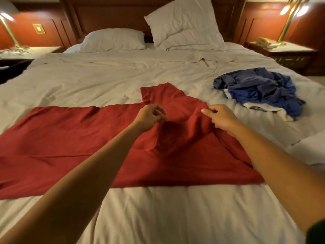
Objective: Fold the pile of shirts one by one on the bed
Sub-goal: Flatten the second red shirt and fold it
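A red shirt (70, 138) lies spread sideways across the white bed (158, 217), its hem to the left and its collar end to the right. One sleeve (158, 94) points toward the pillows. My left hand (149, 117) hovers over the chest area with fingers curled; whether it pinches the cloth I cannot tell. My right hand (219, 117) grips a raised fold of the red fabric near the shoulder. A crumpled pile of blue and white shirts (258, 90) sits to the right, apart from both hands.
Two white pillows (182, 25) lean at the wooden headboard. Nightstands with brass lamps stand on both sides, the right one (288, 50) also carrying a phone. A dark object (10, 71) lies at the bed's left edge.
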